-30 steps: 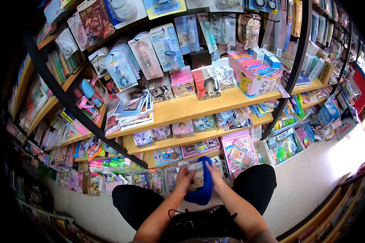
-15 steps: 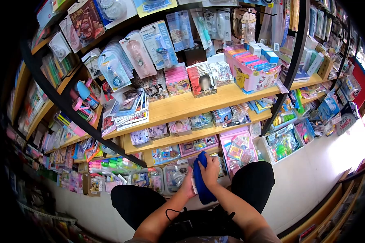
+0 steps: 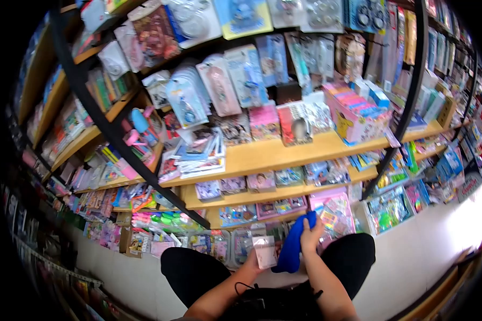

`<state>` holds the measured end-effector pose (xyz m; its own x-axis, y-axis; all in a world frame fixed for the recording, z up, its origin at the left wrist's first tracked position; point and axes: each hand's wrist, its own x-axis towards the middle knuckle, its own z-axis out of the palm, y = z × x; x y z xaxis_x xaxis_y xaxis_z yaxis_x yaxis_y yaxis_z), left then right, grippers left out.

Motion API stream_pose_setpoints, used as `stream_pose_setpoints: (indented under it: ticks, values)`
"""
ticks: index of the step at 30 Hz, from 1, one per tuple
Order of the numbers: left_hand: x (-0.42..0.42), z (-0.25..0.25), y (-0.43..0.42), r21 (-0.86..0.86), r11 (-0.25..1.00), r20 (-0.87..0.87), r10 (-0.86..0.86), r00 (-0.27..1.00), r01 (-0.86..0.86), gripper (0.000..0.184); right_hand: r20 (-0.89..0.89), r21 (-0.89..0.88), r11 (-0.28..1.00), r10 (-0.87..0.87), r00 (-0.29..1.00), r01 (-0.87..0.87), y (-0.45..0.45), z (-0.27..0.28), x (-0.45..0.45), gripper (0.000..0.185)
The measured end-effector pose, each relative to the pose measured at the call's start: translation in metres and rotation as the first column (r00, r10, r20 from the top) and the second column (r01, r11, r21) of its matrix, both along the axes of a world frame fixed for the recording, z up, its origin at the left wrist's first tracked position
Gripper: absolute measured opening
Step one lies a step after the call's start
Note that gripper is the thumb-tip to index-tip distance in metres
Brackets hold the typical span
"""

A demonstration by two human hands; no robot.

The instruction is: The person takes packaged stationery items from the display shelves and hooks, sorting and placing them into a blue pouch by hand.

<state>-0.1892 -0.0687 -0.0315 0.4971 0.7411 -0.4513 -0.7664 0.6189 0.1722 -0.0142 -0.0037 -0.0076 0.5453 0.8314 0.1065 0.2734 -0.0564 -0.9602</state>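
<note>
My left hand (image 3: 253, 262) is closed on a small flat packet (image 3: 265, 253), pale pink-white with a clear plastic top. My right hand (image 3: 311, 236) grips a bright blue cloth (image 3: 291, 247) that hangs down between my knees. A narrow gap separates the cloth from the packet. Beyond the packet sits a clear plastic bin (image 3: 241, 243) of wrapped goods. Past the cloth is a pink tray (image 3: 332, 206) with small packaged items. What is printed on the packet is too blurred to read.
A wooden shelf (image 3: 257, 159) in front bears a loose stack of cards (image 3: 201, 155), packs and a pink character box (image 3: 353, 115). Black metal posts (image 3: 110, 125) frame it. Blister packs hang above. More bins (image 3: 388, 211) stand low on the right.
My hands have parted: the blue cloth has come off the packet and moved right with my right hand. The packet now shows in my left hand. The view has shifted left.
</note>
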Motion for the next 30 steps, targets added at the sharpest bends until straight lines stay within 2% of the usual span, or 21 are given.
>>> stream_pose_setpoints:
  ticks: [2,5,6,7,8,9,11,12,13,15,16,17,19,21,23,24,28,30]
  values:
    - [-0.011,0.015,0.003,-0.030,0.999,-0.030,0.043,0.999,-0.044,0.027,-0.001,0.038,0.999,-0.004,1.000,0.004,0.001,-0.012,0.002,0.037]
    - [-0.058,0.026,0.027,0.225,0.967,-0.186,0.162,0.969,-0.119,0.022,-0.106,0.079,0.996,0.038,0.994,-0.030,0.003,-0.024,0.004,0.041]
    - [-0.065,0.067,0.034,0.223,0.951,-0.377,0.286,0.881,-0.214,0.021,-0.157,0.073,0.997,0.040,0.987,-0.029,0.004,-0.033,0.006,0.040]
    - [-0.069,0.112,0.044,0.285,0.896,-0.479,0.440,0.759,-0.340,0.025,-0.207,0.065,0.997,0.041,0.977,-0.028,0.008,-0.042,0.005,0.040]
    - [-0.093,0.138,0.054,0.467,0.847,-0.426,0.468,0.774,-0.255,0.024,-0.237,0.076,0.996,0.066,0.969,-0.049,0.005,-0.032,0.004,0.038]
    - [-0.111,0.161,0.070,0.583,0.754,-0.366,0.576,0.731,-0.303,0.019,-0.286,0.048,0.998,0.062,0.956,-0.050,0.008,-0.041,0.004,0.036]
    - [-0.137,0.232,0.094,0.669,0.621,-0.384,0.760,0.525,-0.409,0.013,-0.362,0.049,0.998,0.057,0.930,-0.042,0.009,-0.048,0.001,0.034]
    - [-0.162,0.248,0.115,0.783,0.502,-0.355,0.845,0.400,-0.366,0.012,-0.462,0.062,0.995,0.099,0.881,-0.080,0.007,-0.042,0.000,0.032]
    - [-0.160,0.290,0.119,0.794,0.450,-0.340,0.886,0.314,-0.409,0.012,-0.480,0.072,0.994,0.104,0.871,-0.079,0.006,-0.038,-0.002,0.032]
    - [-0.192,0.334,0.138,0.876,0.465,-0.481,0.862,-0.160,-0.131,0.016,-0.513,0.091,0.993,0.111,0.851,-0.075,0.005,-0.032,-0.007,0.031]
    - [-0.198,0.354,0.146,0.911,0.405,-0.412,0.887,-0.209,-0.077,0.019,-0.528,0.096,0.992,0.120,0.840,-0.081,0.003,-0.028,-0.008,0.030]
    - [-0.201,0.371,0.154,0.938,0.345,-0.339,0.907,-0.252,-0.020,0.023,-0.542,0.103,0.991,0.125,0.831,-0.082,0.004,-0.029,-0.008,0.029]
    - [-0.209,0.395,0.170,0.946,0.324,-0.312,0.913,-0.263,0.003,0.024,-0.569,0.119,0.990,0.133,0.812,-0.079,0.005,-0.036,-0.007,0.029]
    - [-0.207,0.411,0.179,0.942,0.335,-0.312,0.891,-0.330,0.011,0.024,-0.532,0.105,0.991,0.127,0.837,-0.083,0.006,-0.044,-0.003,0.029]
    - [-0.223,0.412,0.203,0.974,0.225,-0.205,0.897,-0.391,0.006,0.022,-0.530,0.096,0.992,0.121,0.839,-0.083,0.007,-0.043,0.000,0.028]
    - [-0.221,0.417,0.203,0.967,0.251,-0.250,0.897,-0.366,-0.044,0.022,-0.547,0.095,0.992,0.120,0.829,-0.081,0.006,-0.039,0.001,0.028]
    - [-0.219,0.423,0.203,0.959,0.267,-0.282,0.868,-0.408,-0.096,0.023,-0.562,0.101,0.993,0.101,0.821,-0.054,0.007,-0.045,0.002,0.026]
    - [-0.223,0.423,0.205,0.955,0.265,-0.295,0.873,-0.388,-0.130,0.023,-0.499,0.096,0.992,0.119,0.858,-0.082,0.006,-0.044,0.002,0.027]
